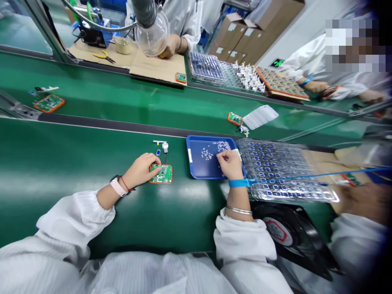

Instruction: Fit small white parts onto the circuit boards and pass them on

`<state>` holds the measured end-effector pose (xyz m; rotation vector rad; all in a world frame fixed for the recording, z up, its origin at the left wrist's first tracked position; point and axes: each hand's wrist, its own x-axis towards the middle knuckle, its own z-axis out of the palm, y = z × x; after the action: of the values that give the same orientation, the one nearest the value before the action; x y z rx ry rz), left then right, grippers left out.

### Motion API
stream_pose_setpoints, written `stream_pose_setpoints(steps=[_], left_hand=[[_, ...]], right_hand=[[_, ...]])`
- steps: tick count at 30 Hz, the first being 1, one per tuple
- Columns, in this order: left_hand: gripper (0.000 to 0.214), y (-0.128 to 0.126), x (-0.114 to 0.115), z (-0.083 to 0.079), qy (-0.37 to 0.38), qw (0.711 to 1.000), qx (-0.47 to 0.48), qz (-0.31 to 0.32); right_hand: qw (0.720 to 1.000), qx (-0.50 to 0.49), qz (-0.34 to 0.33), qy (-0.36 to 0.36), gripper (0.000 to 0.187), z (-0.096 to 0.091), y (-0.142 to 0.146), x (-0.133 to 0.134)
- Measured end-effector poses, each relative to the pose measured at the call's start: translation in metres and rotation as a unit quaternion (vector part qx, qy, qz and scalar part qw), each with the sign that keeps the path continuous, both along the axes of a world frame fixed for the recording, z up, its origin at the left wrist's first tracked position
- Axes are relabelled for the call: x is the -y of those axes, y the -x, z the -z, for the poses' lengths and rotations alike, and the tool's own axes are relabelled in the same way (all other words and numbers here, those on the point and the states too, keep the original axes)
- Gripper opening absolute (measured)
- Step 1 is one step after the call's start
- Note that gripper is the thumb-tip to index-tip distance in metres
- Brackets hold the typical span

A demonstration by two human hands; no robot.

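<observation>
The left hand (pixel 141 170) is resting its fingertips on a green circuit board (pixel 163 176) in an orange frame, which is lying flat. The right hand (pixel 228 164) is resting over a blue plastic tray (pixel 192 163), where small white components (pixel 211 150) are lying scattered.

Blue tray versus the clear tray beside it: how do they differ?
The blue tray is opaque and flat-floored; the clear tray is transparent, moulded into rows of pockets. The blue tray holds loose white bits; the clear tray holds blue parts in rows. The right hand is over the blue tray only. Both hold small parts.
</observation>
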<state>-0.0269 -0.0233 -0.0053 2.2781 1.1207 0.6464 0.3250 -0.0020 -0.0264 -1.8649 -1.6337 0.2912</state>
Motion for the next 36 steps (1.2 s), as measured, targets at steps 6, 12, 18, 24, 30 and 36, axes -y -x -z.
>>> stream_pose_setpoints(steps=[6, 12, 18, 24, 30, 36], left_hand=[[0.01, 0.0, -0.001, 0.0, -0.005, 1.0, -0.001, 0.013], [0.012, 0.001, -0.002, -0.001, 0.008, 1.0, 0.005, 0.015], [0.013, -0.004, -0.001, -0.002, 0.029, 0.996, 0.06, -0.056], [0.01, -0.008, 0.002, -0.003, 0.03, 0.989, 0.14, -0.038], [0.007, -0.008, 0.002, 0.0, 0.025, 0.99, 0.134, -0.03], [0.012, -0.014, 0.0, -0.006, 0.079, 0.993, 0.084, -0.041]], right_hand=[[1.0, 0.02, 0.003, -0.012, 0.014, 0.014, 0.006, -0.007], [0.997, 0.041, -0.058, -0.006, 0.014, 0.012, -0.004, -0.006], [0.991, 0.003, -0.099, -0.093, 0.012, -0.017, 0.054, 0.01], [0.951, -0.132, -0.274, -0.049, 0.012, -0.027, 0.161, 0.044], [0.943, -0.174, -0.285, -0.008, 0.011, -0.011, 0.17, 0.045], [0.945, -0.173, -0.276, 0.033, 0.014, -0.01, 0.168, 0.042]])
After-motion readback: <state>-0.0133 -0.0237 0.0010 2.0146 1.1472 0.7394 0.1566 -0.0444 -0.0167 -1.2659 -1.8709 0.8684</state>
